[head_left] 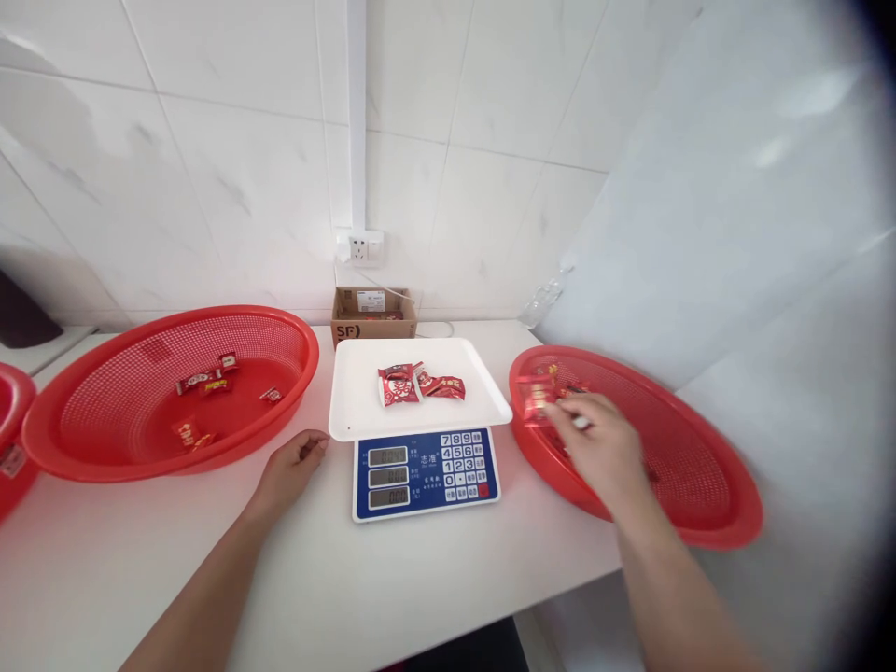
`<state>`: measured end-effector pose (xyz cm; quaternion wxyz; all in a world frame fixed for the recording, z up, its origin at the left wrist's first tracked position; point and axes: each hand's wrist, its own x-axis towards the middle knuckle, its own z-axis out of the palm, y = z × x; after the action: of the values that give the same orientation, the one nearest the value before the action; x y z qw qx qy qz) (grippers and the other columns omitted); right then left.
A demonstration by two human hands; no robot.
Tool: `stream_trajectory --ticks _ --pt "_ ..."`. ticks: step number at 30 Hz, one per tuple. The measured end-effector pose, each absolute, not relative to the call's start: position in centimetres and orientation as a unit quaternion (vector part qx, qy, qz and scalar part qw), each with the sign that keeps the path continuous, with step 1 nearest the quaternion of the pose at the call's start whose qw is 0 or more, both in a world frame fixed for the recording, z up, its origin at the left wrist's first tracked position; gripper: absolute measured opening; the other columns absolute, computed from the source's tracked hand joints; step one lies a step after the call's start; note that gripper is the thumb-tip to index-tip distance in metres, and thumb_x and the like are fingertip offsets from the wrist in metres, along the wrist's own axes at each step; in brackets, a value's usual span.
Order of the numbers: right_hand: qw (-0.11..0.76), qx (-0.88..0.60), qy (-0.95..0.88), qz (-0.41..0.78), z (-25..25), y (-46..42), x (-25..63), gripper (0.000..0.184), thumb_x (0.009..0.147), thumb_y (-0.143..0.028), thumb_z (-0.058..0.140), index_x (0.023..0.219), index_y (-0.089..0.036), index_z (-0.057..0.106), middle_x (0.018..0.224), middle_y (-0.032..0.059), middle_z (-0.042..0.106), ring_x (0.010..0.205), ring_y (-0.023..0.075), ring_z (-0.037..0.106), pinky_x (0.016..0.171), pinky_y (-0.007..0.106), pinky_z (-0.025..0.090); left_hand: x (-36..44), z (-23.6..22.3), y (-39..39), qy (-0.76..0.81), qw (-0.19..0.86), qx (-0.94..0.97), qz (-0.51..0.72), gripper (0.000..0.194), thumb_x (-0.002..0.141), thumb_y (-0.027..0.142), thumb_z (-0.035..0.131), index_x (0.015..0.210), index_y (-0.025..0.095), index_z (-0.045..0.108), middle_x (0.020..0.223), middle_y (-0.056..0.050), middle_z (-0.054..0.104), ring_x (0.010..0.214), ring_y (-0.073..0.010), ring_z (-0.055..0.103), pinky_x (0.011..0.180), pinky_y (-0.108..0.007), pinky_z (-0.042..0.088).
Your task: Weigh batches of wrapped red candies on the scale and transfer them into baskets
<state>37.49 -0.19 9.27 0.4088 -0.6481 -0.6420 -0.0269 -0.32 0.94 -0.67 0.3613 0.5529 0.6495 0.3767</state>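
Observation:
My right hand (592,439) pinches a red wrapped snack packet (536,399) over the near left rim of the right red basket (700,518); both hand and packet are a little blurred. On the white table left of the scale, my left hand (292,471) rests with its fingers curled closed and nothing visible in them. Between the hands stands a digital scale with a blue keypad panel (427,473). Its white tray (354,397) carries a few red packets (400,385), lying close together. More packets in the right basket are partly hidden by my hand.
A large red basket (52,434) on the left holds several small wrapped packets (203,381). Another red basket is cut off at the left edge. Behind the scale a small cardboard box (374,329) stands by the tiled wall, under a socket (359,248).

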Motion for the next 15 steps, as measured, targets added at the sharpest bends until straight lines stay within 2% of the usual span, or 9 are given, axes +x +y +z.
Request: stream_trajectory --ticks 3,7,10,13,15 --pt "0.388 -0.586 -0.711 0.032 8.6 1.9 32.7 0.022 0.08 -0.038 0.052 0.069 -0.02 0.06 0.082 0.0032 0.059 0.073 0.0154 0.057 0.067 0.026 0.043 -0.4 -0.9 0.9 0.644 0.359 0.553 0.388 0.03 0.073 0.048 0.05 0.086 0.023 0.06 0.079 0.001 0.062 0.074 -0.0167 0.056 0.065 -0.024 0.043" --pt "0.389 -0.557 -0.73 0.07 8.3 3.5 29.2 0.022 0.081 -0.039 0.052 0.08 -0.021 0.064 0.086 0.0026 0.061 0.072 0.0149 0.058 0.064 0.026 0.044 -0.5 -1.1 0.9 0.644 0.354 0.552 0.394 0.031 0.073 0.048 0.05 0.086 0.022 0.059 0.081 0.0 0.063 0.075 -0.0173 0.056 0.065 -0.026 0.044" --pt "0.426 -0.546 -0.718 0.072 8.6 3.0 29.4 0.025 0.081 -0.042 0.051 0.087 -0.021 0.064 0.089 0.0043 0.062 0.076 0.0163 0.059 0.068 0.028 0.045 -0.5 -1.2 0.9 0.642 0.354 0.554 0.395 0.029 0.074 0.047 0.05 0.086 0.022 0.059 0.084 0.0 0.063 0.077 -0.0174 0.057 0.067 -0.026 0.045" --pt "0.461 -0.556 -0.689 0.062 8.7 1.2 31.6 0.026 0.081 -0.042 0.05 0.083 -0.02 0.063 0.087 0.0053 0.063 0.08 0.018 0.058 0.073 0.03 0.045 -0.4 -1.2 1.0 0.639 0.357 0.556 0.394 0.028 0.075 0.046 0.049 0.085 0.023 0.06 0.084 0.0 0.063 0.078 -0.017 0.057 0.068 -0.026 0.044" --pt "0.461 -0.592 -0.658 0.061 8.7 -0.3 33.5 0.027 0.08 -0.043 0.049 0.083 -0.02 0.063 0.085 0.005 0.064 0.079 0.0185 0.059 0.071 0.03 0.046 -0.4 -1.1 1.0 0.639 0.36 0.556 0.391 0.027 0.075 0.046 0.048 0.086 0.023 0.059 0.084 0.001 0.064 0.078 -0.0171 0.057 0.069 -0.026 0.044"
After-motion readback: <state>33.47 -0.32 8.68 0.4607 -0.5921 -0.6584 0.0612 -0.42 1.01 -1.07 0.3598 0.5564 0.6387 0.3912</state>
